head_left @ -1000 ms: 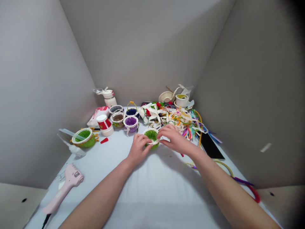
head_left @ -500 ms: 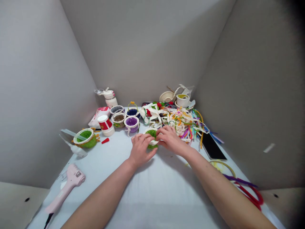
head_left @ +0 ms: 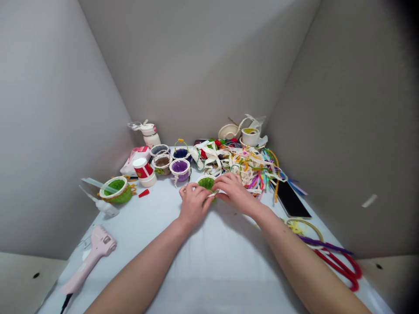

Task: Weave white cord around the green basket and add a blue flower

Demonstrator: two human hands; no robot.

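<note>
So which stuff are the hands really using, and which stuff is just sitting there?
In use:
left hand
right hand
small green basket, held between both hands
white lace strip at its rim

Just lying about:
pink glue gun
bigger green basket
purple basket
red and white cup
ribbon pile
black phone

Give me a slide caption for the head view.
Both hands, left and right, grip a small green basket beside tangled ribbons.
</note>
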